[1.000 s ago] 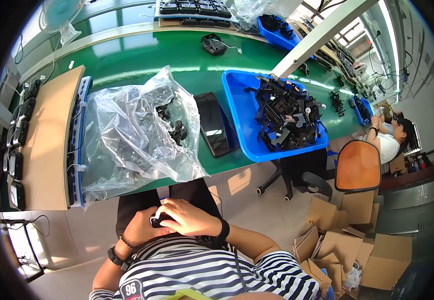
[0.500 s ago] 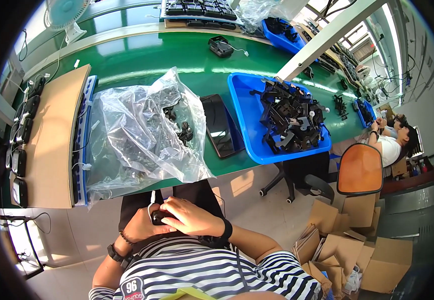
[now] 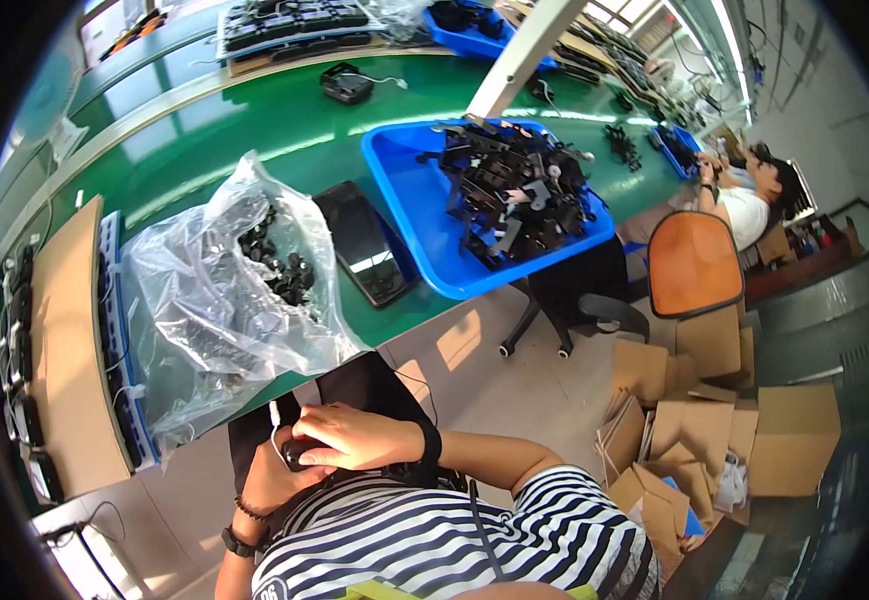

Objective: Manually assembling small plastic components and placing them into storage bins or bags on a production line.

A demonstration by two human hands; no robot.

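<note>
Over my lap, just below the bench edge, both hands close round a small rounded black device (image 3: 296,456). My left hand (image 3: 269,478) grips it from the left, and a white cable with a plug (image 3: 275,413) rises beside those fingers. My right hand (image 3: 360,438) lies across its top and right, fingers and thumb pressed on it. Much of the device is hidden by the fingers. On the bench ahead is a crumpled clear plastic bag (image 3: 190,305) holding small black parts (image 3: 283,272). Right of the bag lies a dark flat tablet-like device (image 3: 380,255).
A blue bin (image 3: 407,240) heaped with black plastic parts (image 3: 515,195) stands at the bench's right. At left, a cardboard sheet (image 3: 67,350) has black units along it. A metal post (image 3: 525,55) rises behind the bin. An orange-backed chair (image 3: 695,265), cardboard boxes (image 3: 700,430) and a seated person (image 3: 745,215) are rightward.
The view has turned, so the bench things appear further left and tilted. Both hands stay on the black device, with little change in grip. More black parts show in the bag.
</note>
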